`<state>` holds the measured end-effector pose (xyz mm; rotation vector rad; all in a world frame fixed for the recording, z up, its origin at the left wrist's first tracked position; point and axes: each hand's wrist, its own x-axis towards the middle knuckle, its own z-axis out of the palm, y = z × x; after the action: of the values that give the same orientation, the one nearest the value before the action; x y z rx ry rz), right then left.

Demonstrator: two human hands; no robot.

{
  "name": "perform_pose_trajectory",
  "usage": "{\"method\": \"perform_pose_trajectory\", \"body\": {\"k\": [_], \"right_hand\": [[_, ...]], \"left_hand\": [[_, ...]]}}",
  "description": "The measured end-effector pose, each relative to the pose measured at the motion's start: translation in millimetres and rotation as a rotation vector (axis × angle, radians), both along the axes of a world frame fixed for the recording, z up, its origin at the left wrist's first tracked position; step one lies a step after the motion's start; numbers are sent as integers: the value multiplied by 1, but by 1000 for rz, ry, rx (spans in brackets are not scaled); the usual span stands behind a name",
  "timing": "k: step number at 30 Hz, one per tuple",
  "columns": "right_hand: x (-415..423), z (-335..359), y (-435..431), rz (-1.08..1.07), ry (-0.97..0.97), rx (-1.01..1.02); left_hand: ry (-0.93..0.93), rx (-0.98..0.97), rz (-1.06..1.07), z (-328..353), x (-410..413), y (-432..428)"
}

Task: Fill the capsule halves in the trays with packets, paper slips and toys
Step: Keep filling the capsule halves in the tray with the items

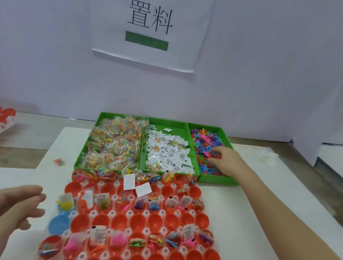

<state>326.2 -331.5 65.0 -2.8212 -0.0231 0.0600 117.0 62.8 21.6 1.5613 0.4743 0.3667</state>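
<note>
L hand (pixel 8 207) loose, empty by capsule tray (pixel 146 213); R hand (pixel 227 160) in toys (pixel 204 137), grip unclear

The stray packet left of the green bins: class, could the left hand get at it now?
Probably yes: the left hand hovers open and empty, and the stray packet lies alone with nothing between them.

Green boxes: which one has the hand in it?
The rightmost green box, full of colourful toys; the right hand reaches in. The others hold packets and paper slips.
</note>
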Motion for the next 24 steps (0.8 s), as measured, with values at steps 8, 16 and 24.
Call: {"method": "perform_pose_trajectory", "body": {"k": [8,16,24], "right_hand": [[13,-15,3,-8,-103,-107],[-6,-32,-14,-120,-278,248],[-13,-45,-4,-197,-272,359]], "left_hand": [[67,136,28,-10,4,-8],[-84,548,-377,64,75,-68],[118,1110,-775,47,195,-157]]}}
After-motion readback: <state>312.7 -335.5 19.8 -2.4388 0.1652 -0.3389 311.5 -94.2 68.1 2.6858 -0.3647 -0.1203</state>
